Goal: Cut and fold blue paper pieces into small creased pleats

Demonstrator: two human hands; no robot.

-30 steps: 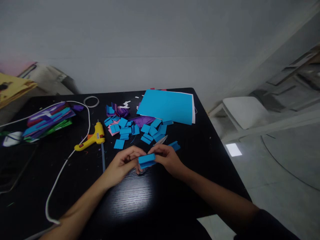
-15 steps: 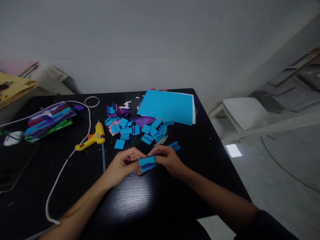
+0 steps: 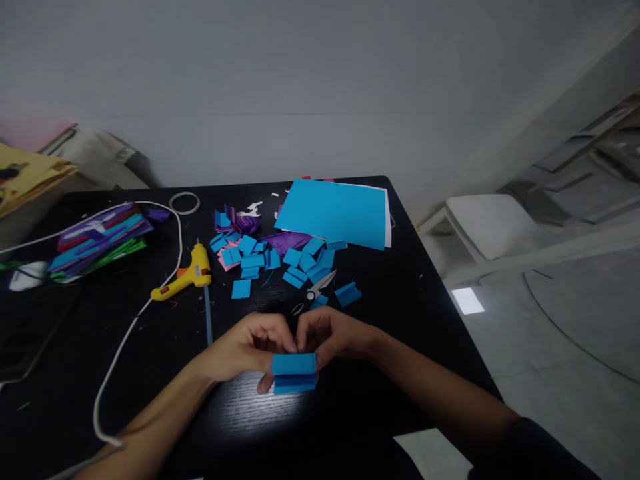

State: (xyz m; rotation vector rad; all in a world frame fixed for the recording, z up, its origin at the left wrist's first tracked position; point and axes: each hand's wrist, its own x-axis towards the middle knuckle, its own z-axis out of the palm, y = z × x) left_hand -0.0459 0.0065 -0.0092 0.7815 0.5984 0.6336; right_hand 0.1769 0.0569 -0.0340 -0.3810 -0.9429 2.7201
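A small folded piece of blue paper [image 3: 294,365] is held between both hands above the near part of the black table. My left hand [image 3: 255,341] pinches its left end, with a fingertip showing below the paper. On the other end, my right hand [image 3: 337,335] is closed with thumb and fingers. The fingertips of both hands come together behind the top edge. Just beyond the hands lie scissors [image 3: 320,285], their blades pointing up and right. Another folded blue piece [image 3: 348,294] rests to their right. More cut and folded blue pieces [image 3: 253,261] are scattered farther back.
Left of the pieces lies a yellow glue gun [image 3: 187,275] with a white cord [image 3: 115,363] looping near my left forearm. Blue sheets [image 3: 335,212] lie at the back, beside purple paper [image 3: 287,241]. A bundle of coloured paper [image 3: 100,241] sits left. A white stool [image 3: 490,223] stands right.
Both hands have moved nearer to me with the folded blue paper, which now lies level and faces me more. The scissors and the folded blue piece beside them show more fully.
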